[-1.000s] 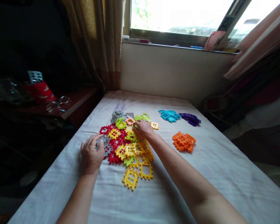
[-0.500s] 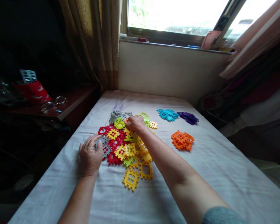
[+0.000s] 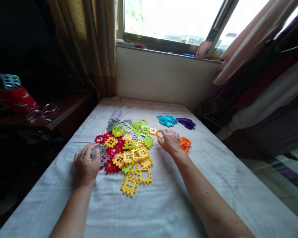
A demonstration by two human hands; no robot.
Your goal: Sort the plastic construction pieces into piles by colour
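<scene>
My right hand (image 3: 169, 141) is closed on an orange piece (image 3: 160, 134), held between the mixed pile and the orange pile (image 3: 185, 144). At the left edge of the mixed pile, my left hand (image 3: 87, 162) rests with its fingers apart, touching or beside a grey piece (image 3: 104, 158). Red pieces (image 3: 111, 167) lie under yellow pieces (image 3: 129, 185), with green pieces (image 3: 148, 142) toward the right and back. More grey pieces (image 3: 113, 123) sit at the pile's far left.
Turquoise (image 3: 167, 121) and purple (image 3: 186, 123) piles lie at the back right of the white-sheeted surface (image 3: 164, 205). A side table on the left holds glasses (image 3: 36, 115) and a red container (image 3: 22, 99). Hanging clothes are at the right.
My right hand has moved right from the back of the mixed pile, carrying the orange piece. My left hand keeps its place by the grey piece. The camera view has shifted.
</scene>
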